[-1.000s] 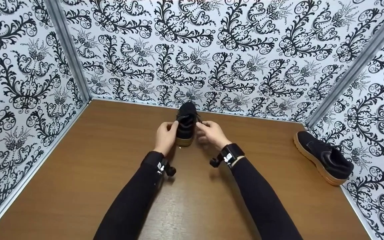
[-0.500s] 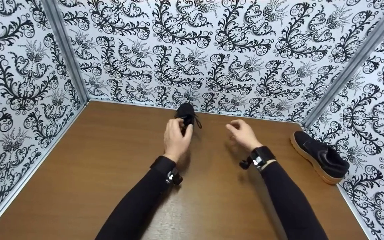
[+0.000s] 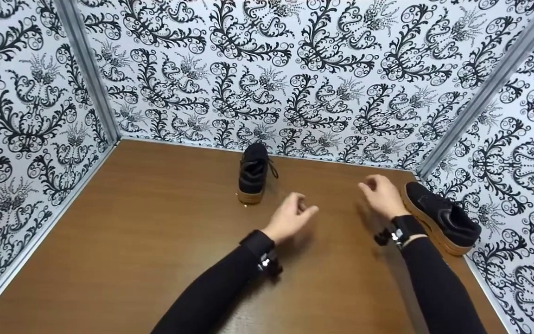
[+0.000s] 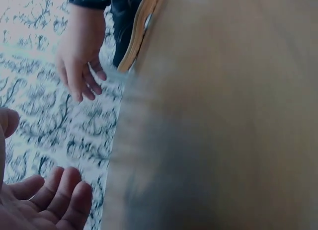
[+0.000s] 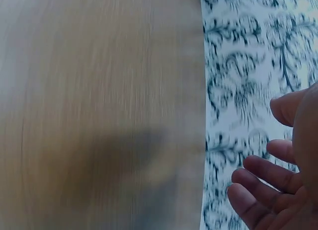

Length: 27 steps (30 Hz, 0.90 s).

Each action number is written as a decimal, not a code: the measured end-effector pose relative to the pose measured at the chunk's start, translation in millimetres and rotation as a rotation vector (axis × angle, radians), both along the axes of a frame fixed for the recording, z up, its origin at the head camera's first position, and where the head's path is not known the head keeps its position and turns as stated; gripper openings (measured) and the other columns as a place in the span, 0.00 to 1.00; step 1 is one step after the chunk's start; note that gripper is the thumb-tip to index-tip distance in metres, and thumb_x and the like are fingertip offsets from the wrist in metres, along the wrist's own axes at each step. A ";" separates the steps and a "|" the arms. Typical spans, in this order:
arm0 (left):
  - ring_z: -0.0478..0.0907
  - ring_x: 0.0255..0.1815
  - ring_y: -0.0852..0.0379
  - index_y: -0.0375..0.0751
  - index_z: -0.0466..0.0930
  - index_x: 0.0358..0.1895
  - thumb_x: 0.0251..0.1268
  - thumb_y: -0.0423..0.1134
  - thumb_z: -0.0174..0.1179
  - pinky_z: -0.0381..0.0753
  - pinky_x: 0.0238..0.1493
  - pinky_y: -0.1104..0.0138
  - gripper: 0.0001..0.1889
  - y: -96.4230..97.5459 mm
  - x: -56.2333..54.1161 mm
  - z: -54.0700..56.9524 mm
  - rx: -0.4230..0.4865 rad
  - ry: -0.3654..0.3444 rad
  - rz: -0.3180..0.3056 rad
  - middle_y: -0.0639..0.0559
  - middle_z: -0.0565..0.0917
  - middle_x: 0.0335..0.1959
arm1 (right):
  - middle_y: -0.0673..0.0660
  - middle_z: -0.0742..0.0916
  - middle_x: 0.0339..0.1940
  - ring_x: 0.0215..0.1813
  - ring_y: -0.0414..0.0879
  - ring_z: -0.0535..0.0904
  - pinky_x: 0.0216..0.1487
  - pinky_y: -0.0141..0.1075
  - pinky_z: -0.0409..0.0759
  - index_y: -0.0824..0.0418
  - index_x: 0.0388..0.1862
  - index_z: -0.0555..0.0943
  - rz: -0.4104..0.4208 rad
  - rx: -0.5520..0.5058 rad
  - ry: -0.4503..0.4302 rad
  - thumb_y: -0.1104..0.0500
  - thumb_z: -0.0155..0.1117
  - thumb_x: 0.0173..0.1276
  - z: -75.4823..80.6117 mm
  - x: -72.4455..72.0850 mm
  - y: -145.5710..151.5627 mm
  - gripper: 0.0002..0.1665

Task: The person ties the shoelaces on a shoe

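One black shoe (image 3: 252, 174) with a tan sole stands near the back wall, its toe toward the wall and a lace loop hanging off its right side. My left hand (image 3: 291, 217) is over the table to the right of that shoe, fingers loosely bent around nothing. A second black shoe (image 3: 441, 215) lies at the right wall. My right hand (image 3: 382, 195) hovers just left of it, apart from it and holding nothing. In the left wrist view, part of the second shoe's tan sole (image 4: 141, 26) shows behind my right hand.
The brown wooden table (image 3: 155, 208) is bounded by patterned walls at the back, left and right. Grey metal posts (image 3: 86, 69) stand in the corners. Small light specks lie by the first shoe's heel.
Both hands have come away from the first shoe and moved right, the right hand nearly to the second shoe. The first shoe stays by the back wall, its lace loop now hanging free.
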<state>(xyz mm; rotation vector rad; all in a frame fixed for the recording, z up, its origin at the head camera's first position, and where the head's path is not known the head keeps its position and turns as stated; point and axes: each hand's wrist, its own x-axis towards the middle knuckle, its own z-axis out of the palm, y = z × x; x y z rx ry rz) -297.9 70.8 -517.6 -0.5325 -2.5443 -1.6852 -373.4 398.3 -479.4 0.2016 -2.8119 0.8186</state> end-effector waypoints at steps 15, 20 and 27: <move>0.80 0.24 0.51 0.39 0.77 0.59 0.78 0.53 0.69 0.84 0.25 0.59 0.23 81.0 19.1 8.7 0.314 -0.409 -0.103 0.29 0.90 0.42 | 0.77 0.86 0.60 0.63 0.73 0.81 0.67 0.68 0.75 0.74 0.62 0.85 -0.267 0.012 0.160 0.52 0.61 0.85 -7.5 22.1 99.1 0.26; 0.81 0.23 0.51 0.42 0.78 0.55 0.78 0.53 0.70 0.85 0.24 0.58 0.20 100.7 30.0 11.3 0.289 -0.430 -0.128 0.32 0.91 0.39 | 0.77 0.84 0.60 0.64 0.74 0.77 0.69 0.68 0.70 0.73 0.59 0.87 -0.436 0.041 0.212 0.53 0.58 0.84 -4.9 34.0 125.8 0.24; 0.86 0.26 0.46 0.40 0.79 0.58 0.78 0.53 0.71 0.79 0.21 0.63 0.22 117.6 39.3 10.4 0.249 -0.431 -0.146 0.41 0.90 0.38 | 0.80 0.81 0.63 0.68 0.77 0.73 0.73 0.72 0.64 0.75 0.62 0.84 -0.596 0.081 0.203 0.52 0.54 0.85 14.4 48.0 148.2 0.27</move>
